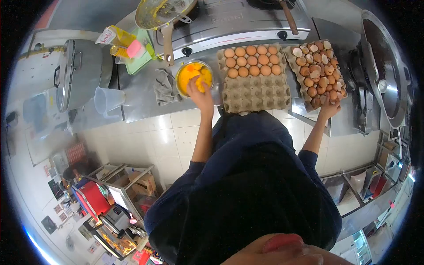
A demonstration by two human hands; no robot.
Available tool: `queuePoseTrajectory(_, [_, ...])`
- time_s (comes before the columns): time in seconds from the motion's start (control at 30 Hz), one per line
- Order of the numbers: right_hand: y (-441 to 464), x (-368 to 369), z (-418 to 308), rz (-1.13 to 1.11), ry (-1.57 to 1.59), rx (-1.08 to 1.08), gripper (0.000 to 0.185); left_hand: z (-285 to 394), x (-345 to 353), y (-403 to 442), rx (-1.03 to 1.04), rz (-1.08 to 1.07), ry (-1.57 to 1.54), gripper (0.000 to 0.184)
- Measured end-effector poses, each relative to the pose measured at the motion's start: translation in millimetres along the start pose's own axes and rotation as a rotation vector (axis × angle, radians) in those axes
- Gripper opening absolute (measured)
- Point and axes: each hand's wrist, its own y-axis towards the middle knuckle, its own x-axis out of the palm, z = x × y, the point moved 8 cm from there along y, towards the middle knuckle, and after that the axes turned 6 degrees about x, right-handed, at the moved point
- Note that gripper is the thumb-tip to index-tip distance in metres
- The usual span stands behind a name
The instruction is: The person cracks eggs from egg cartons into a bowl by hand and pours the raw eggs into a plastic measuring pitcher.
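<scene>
A metal bowl holds yellow beaten-looking egg with some yolks. My left hand is over the bowl, its fingers bent at the egg; whether they hold anything is too small to tell. My right hand touches the near edge of a carton heaped with broken eggshells, fingertips on the shells. Between the hands lies an egg carton with whole brown eggs in its far rows and bare cups in its near rows.
A grey cloth lies left of the bowl, with a clear plastic jug farther left. Behind are a green board, a yellow packet and a stove bearing a pan. A large pot lid stands at right.
</scene>
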Motion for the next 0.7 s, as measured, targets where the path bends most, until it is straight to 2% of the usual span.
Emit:
queuePoseTrajectory(0.03, [-2.0, -6.0, -6.8, 0.024, -0.04, 0.012, 0.064, -17.5, -4.9, -2.1, -0.002, 0.002, 0.006, 0.028])
queuePoseTrajectory(0.1, [-5.5, -23.7, -32.9, 0.043, -0.072, 0.02, 0.061, -65.1, -28.3, -6.8, -0.165, 0.166, -0.013, 0.028])
queuePoseTrajectory(0.13, [-8.6, -48.8, -55.5, 0.149, -0.112, 0.048, 0.053, -72.1, -38.4, -2.5, -0.168, 0.174, -0.006, 0.028])
queuePoseTrajectory(0.17, [-14.0, -66.8, -77.5, 0.253, -0.15, 0.077, 0.045, -87.1, -52.2, -1.8, -0.29, 0.223, -0.067, 0.028])
queuePoseTrajectory(0.2, [-20.0, -69.7, -98.3, 0.244, -0.142, 0.073, 0.045, -103.1, -65.2, -2.6, -0.411, 0.271, -0.127, 0.028])
queuePoseTrajectory(0.27, [-37.1, -55.7, -144.9, -0.055, 0.436, -0.051, 0.028, -126.8, -90.2, 0.3, -0.423, 0.361, -0.097, 0.028])
queuePoseTrajectory(0.37, [-127.9, -2.9, -234.4, -0.921, 0.498, -0.2, 0.029, -161.6, -136.5, 5.6, -0.444, 0.529, 0.0, 0.029])
queuePoseTrajectory(0.4, [-180.6, 7.5, -264.2, -1.173, 0.769, -0.102, 0.032, -174.4, -156.3, 7.3, -0.455, 0.61, 0.07, 0.029])
queuePoseTrajectory(0.43, [-227.5, 4.7, -301.7, -1.614, 0.707, -0.007, 0.041, -197.8, -177.0, 9.4, -0.442, 0.668, 0.134, 0.029])
queuePoseTrajectory(0.5, [-307.9, 8.4, -329.4, -1.989, 0.72, 0.229, 0.057, -244.8, -225.5, 16.8, -0.463, 0.816, 0.233, 0.029])
queuePoseTrajectory(0.53, [-327.9, 19.2, -334.9, -1.996, 0.725, 0.219, 0.057, -263.4, -253.1, 21.7, -0.493, 0.908, 0.273, 0.029])
queuePoseTrajectory(0.6, [-374.4, 47.4, -342.9, -2.008, 0.705, 0.413, 0.075, -297.9, -305.6, 38.8, -0.532, 0.991, 0.299, 0.031])
queuePoseTrajectory(0.63, [-391.3, 57.2, -346.2, -2.03, 0.71, 0.397, 0.075, -318.1, -333.3, 43.1, -0.575, 1.061, 0.317, 0.035])
queuePoseTrajectory(0.67, [-402.7, 68.9, -342.8, -2.057, 0.732, 0.567, 0.079, -336.3, -359.8, 52.3, -0.57, 1.086, 0.333, 0.035])
queuePoseTrajectory(0.7, [-407.7, 73.7, -350.3, -2.056, 0.744, 0.639, 0.08, -367.1, -379.8, 68.1, -0.622, 0.912, 0.438, 0.043])
